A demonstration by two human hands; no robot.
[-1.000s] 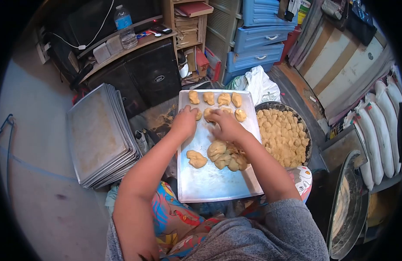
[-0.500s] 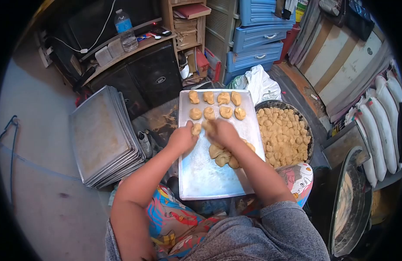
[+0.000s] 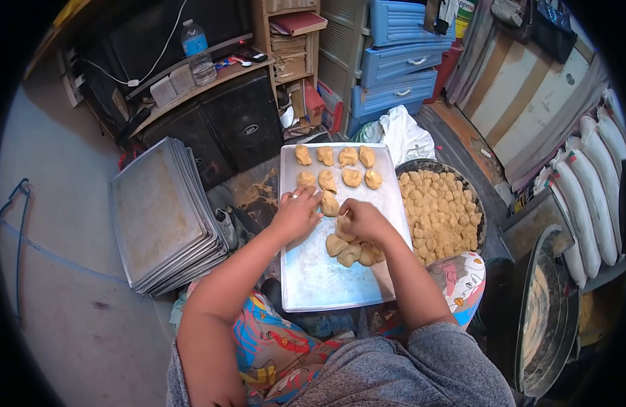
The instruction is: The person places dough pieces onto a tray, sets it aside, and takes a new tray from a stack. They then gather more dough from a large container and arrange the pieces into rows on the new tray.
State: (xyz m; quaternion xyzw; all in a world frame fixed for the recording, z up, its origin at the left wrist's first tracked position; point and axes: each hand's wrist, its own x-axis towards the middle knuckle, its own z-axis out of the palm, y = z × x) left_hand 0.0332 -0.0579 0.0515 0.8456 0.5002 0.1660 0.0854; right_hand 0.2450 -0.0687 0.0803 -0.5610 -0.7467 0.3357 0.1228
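A metal baking tray (image 3: 320, 288) rests across my lap, with two rows of dough pieces (image 3: 348, 157) on its far half. My left hand (image 3: 298, 214) lies over the tray's left side, palm down with fingers stretched out, and hides what is beneath. Just right of its fingertips sits a single dough lump (image 3: 329, 204). My right hand (image 3: 367, 220) is closed, pinching a piece of dough (image 3: 343, 227) at the upper edge of a small dough pile (image 3: 350, 254) on the tray.
Right of the tray stands a round dark pan (image 3: 484, 203) full of dough balls (image 3: 438, 210). A stack of metal trays (image 3: 160, 217) is at the left. A white plastic bag (image 3: 406, 136) lies beyond. Filled white sacks (image 3: 588, 197) and a black basin (image 3: 547, 312) are at right.
My left hand has gone from gripping a dough piece to lying flat. A lump now sits right of its fingertips. My right hand has moved right and nearer to me, to the pile.
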